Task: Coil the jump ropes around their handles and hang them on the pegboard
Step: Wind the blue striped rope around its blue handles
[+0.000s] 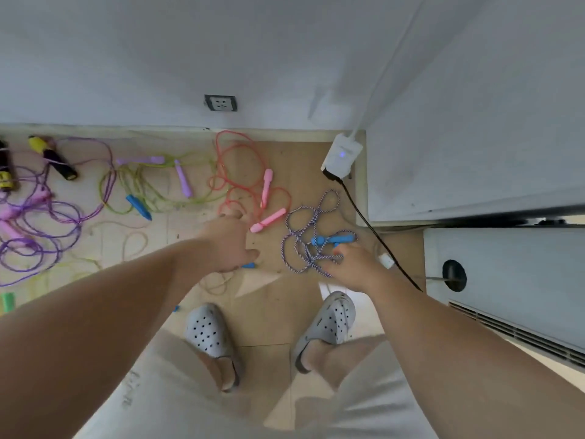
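Strewn over the floor [300, 160]: at nine o'clock tangled purple jump ropes [38, 223], toward eleven a lilac-handled rope [183, 179], at twelve a pink-handled red rope [267, 185]. Centre, left hand [228, 242], fingers spread, gripping nothing. At three o'clock of it, right hand [354, 267], fingers pinching the blue-and-white braided jump rope [311, 217] beside its blue handles [343, 239].

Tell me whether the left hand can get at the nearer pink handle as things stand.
Probably yes: the left hand hovers just beside the pink handle, with only bare floor and loose red rope between them.
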A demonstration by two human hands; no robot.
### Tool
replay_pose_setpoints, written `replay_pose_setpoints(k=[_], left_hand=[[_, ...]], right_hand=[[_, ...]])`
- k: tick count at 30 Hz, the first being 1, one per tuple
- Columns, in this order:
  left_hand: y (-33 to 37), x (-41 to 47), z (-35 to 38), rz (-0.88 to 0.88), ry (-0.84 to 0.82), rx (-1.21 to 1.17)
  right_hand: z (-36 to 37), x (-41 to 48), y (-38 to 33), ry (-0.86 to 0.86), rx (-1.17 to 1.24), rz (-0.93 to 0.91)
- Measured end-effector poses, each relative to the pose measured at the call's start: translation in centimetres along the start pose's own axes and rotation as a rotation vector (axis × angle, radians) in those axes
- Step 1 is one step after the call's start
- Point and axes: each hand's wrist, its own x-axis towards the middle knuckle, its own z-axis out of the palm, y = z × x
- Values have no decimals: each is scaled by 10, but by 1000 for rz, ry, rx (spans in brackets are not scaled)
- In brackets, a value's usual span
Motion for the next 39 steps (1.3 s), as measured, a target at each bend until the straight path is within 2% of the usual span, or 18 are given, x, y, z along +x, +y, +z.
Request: replay_pose_setpoints(k=[5,7,10,15,16,18,22,26,28,32,36,39], left_hand=[[11,114,64,69,-35,3],[20,151,88,117,-61,71],[38,201,116,239,-104,218],[78,263,151,440,-137,291],[86,272,160,481,-144,313],[101,288,177,561,-150,404],[118,308,204,611,-177,525],[118,318,218,519,-234,564],[111,316,220,492,-204,535],[92,306,213,415,-137,363],[78,289,192,307,-17,7],[70,271,167,251,116,-320]], right_hand=[[49,109,40,-60,-21,76],[62,145,56,-55,21,158],[79,193,79,39,110,257],[99,234,116,221,129,400],[103,235,124,249,195,437],[116,238,142,313,278,407],[138,238,165,229,87,406],[147,246,167,138,126,337],[150,251,163,73,145,270],[150,253,146,73,277,234],[140,248,126,-4,352,253],[122,238,106,40,458,275]])
